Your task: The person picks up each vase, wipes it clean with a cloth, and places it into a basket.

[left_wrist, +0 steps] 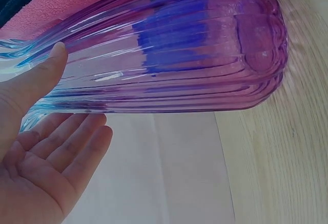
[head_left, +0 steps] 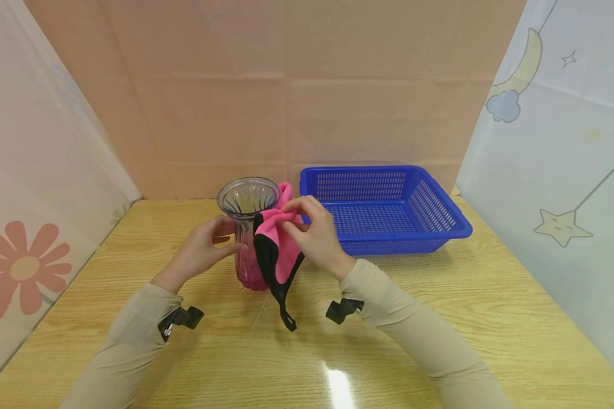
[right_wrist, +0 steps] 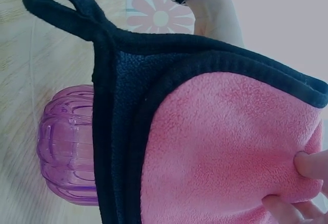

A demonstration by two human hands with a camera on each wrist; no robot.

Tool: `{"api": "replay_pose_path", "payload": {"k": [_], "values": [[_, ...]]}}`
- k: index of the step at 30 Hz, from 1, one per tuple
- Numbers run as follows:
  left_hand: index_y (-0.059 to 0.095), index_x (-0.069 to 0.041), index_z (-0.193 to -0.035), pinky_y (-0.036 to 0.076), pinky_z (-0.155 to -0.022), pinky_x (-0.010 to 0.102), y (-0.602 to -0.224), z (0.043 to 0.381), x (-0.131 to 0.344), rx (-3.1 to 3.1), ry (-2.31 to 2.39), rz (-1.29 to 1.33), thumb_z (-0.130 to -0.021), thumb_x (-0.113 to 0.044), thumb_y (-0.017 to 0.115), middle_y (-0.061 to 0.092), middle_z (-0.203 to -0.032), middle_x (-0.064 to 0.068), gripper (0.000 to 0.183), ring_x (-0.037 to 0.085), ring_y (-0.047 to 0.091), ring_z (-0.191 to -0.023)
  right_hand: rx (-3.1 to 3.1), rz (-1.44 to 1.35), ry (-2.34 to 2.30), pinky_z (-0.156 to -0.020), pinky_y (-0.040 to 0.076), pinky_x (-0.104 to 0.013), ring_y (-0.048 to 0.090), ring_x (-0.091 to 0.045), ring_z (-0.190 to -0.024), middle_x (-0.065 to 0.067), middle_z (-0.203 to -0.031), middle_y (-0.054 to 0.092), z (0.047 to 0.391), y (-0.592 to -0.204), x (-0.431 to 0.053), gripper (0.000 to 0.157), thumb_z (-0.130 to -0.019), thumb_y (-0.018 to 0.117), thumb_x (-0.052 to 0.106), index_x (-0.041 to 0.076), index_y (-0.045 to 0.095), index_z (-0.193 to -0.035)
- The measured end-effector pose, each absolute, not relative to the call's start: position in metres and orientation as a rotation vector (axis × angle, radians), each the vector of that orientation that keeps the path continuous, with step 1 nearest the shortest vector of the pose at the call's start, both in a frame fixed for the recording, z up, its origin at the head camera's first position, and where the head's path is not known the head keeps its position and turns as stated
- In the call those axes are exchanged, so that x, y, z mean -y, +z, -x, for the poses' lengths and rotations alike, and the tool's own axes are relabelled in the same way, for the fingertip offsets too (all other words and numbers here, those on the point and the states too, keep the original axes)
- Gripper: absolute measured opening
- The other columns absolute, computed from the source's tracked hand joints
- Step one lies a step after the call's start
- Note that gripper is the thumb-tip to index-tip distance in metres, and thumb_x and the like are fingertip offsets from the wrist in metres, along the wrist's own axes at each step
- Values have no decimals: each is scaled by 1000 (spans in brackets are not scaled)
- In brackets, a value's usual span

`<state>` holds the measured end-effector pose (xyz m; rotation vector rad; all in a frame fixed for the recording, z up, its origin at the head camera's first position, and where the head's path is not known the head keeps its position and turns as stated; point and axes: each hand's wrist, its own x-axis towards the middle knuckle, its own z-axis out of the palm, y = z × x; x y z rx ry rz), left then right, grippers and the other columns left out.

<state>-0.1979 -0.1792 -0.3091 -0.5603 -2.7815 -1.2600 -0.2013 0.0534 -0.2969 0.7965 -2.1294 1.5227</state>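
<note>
A ribbed glass vase [head_left: 245, 244], clear at the flared rim and pink-purple toward the base, stands upright on the table. My left hand [head_left: 203, 247] holds it below the rim, with the thumb on the near side and the fingers behind; in the left wrist view the thumb [left_wrist: 48, 70] lies along the glass. At the vase's right side, my right hand [head_left: 314, 230] pinches a pink cloth [head_left: 281, 244] with black edging and a black hanging loop. The cloth hangs down and covers part of the vase, as the right wrist view also shows.
A blue plastic basket [head_left: 389, 243] with slotted walls stands behind and to the right of the hands, near the back of the wood-grain table [head_left: 245, 363]. Printed sheets [head_left: 568, 170] enclose both sides, and a plain pinkish sheet [head_left: 286, 96] hangs behind.
</note>
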Motion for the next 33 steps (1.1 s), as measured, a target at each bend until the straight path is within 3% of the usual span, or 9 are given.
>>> {"api": "replay_pose_path", "payload": {"k": [33], "values": [[47,1,-128,47,-99,50,-310,197,180,2774,-1250,574,-84,-15,69,56,-128,23,52,37,55,-118,2312,-827,1318,-75,59,-28,55,-21,-88,-13,-90,56,199,-314,-45,14,-80,69,0,1,61,-92]]}}
